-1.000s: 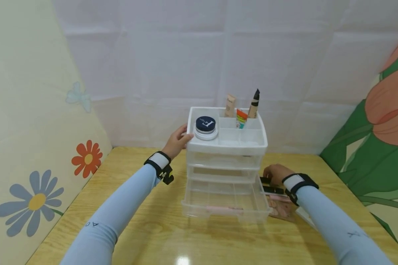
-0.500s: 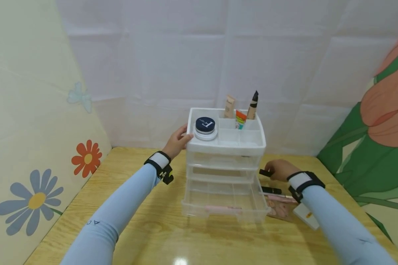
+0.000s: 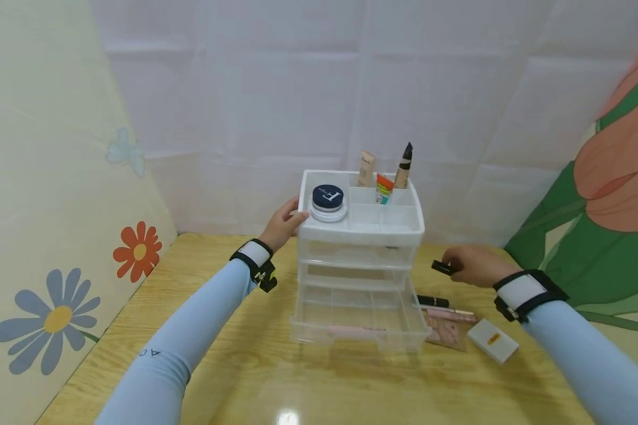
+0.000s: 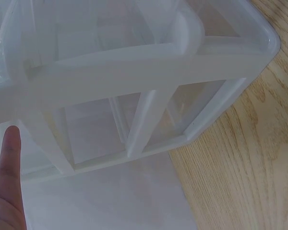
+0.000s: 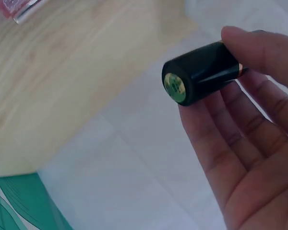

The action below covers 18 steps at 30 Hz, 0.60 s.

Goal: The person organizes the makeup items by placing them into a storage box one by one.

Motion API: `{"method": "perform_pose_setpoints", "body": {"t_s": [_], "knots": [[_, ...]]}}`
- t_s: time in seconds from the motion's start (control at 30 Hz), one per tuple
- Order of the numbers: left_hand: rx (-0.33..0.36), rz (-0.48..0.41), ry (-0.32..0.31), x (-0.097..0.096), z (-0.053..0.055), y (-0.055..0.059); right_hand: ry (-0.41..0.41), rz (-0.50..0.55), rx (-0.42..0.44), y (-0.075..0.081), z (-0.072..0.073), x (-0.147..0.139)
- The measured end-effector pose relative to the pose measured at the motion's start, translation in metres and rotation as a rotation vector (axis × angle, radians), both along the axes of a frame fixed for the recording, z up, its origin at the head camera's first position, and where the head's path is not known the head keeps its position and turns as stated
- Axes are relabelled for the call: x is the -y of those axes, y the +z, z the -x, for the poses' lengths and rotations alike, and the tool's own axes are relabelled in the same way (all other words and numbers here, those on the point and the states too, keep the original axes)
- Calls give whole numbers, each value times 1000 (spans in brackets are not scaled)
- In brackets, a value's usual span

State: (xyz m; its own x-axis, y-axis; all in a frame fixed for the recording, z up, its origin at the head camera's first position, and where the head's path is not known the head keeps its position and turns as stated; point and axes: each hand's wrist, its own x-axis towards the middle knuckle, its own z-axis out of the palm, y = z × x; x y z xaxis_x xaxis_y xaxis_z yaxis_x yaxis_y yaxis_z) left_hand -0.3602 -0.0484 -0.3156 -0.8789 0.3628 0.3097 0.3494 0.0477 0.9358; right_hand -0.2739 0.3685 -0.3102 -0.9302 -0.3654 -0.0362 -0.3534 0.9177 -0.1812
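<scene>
My right hand pinches a black lipstick between thumb and fingers, above the table to the right of the drawer organizer. In the right wrist view the lipstick shows a shiny round end and a gold band. My left hand rests against the organizer's left side, its thumb at the top front corner; a straight finger shows in the left wrist view. On top of the organizer sit a dark-lidded round jar, a beige tube, a small orange-and-green tube and a black-capped beige tube.
The organizer's bottom drawer is pulled out, with a pink stick-shaped item in it. Right of it lie a black tube, slim pink tubes, a pinkish flat palette and a white box. A white cloth backdrop stands behind.
My right hand has lifted the black lipstick from beside the organizer and moved it right, uncovering the white box. The left hand stays at the organizer's side.
</scene>
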Motion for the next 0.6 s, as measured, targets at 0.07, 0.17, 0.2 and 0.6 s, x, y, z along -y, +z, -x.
{"method": "perform_pose_setpoints", "body": {"t_s": [0.07, 0.17, 0.2, 0.6], "knots": [[0, 0, 0, 0, 0, 0, 12, -16, -22, 8, -7, 2], [-2, 4, -3, 0, 1, 0, 34, -22, -31, 21, -19, 7], [-2, 6, -3, 0, 2, 1, 44, -21, -35, 25, -23, 8], [-8, 4, -6, 0, 4, -1, 158, -13, -82, 54, -57, 44]]}}
